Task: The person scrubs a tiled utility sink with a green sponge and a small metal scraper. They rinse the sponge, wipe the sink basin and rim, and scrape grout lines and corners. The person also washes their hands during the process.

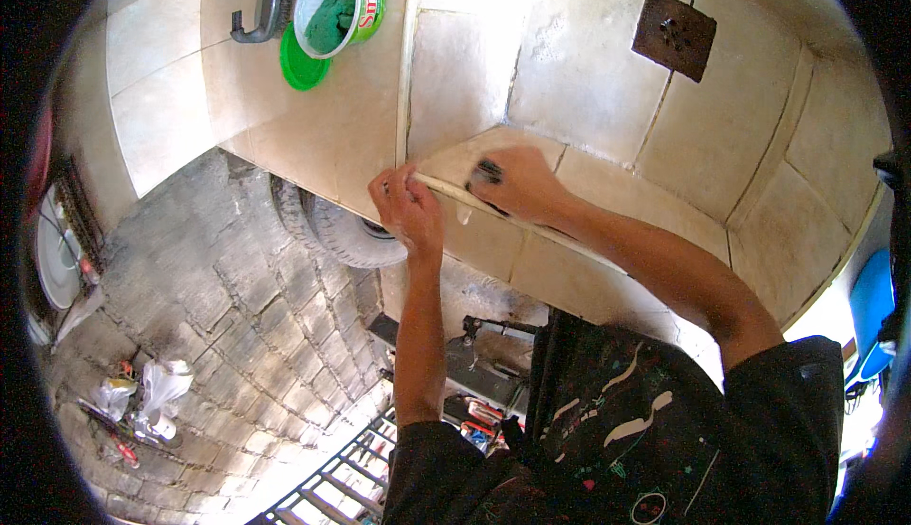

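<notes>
The right hand (517, 181) is pressing, fingers closed, a small dark scrubbing pad (486, 173), probably light and squashy, best gripped from above, on the tiled basin's rim (531, 231), while the left hand (410, 207) is clamping that edge.

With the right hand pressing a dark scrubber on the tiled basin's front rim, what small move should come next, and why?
Probably slide the right hand with the dark scrubber along the rim toward the person's right: the left hand grips the edge beside it, and that stretch lies untouched.

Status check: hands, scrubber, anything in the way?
Left hand gripping beige tiled basin rim. Right hand presses dark scrubber on rim. Nothing in the way.
</notes>
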The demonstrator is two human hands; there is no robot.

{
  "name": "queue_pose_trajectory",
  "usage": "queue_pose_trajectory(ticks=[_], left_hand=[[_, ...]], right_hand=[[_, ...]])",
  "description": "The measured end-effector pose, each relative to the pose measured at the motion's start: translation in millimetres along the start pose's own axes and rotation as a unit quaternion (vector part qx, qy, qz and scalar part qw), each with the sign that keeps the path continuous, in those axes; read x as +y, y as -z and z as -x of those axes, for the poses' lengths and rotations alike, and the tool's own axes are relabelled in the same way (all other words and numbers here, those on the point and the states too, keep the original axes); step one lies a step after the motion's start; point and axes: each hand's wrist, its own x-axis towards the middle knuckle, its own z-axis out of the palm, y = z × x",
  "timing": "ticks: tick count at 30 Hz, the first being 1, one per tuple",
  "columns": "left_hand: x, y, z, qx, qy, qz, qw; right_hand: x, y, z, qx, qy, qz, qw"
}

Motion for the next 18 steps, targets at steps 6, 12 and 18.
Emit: queue_pose_trajectory(ticks=[6, 12, 18], left_hand=[[-2.2, 0.6, 1.4, 0.014, 0.014, 0.029, 0.999], [0.2, 1.7, -1.4, 0.003, -0.007, 0.025, 1.0], [0.7, 1.0, -2.6, 0.02, -0.039, 0.018, 0.999]], right_hand=[[6.9, -24.0, -30.8, -0.011, 0.063, 0.016, 0.998], [5.6, 55.4, 47.5, -0.129, -0.098, -0.039, 0.986], [-2.6, 37.1, 34.1, -0.086, -0.02, -0.044, 0.995]])
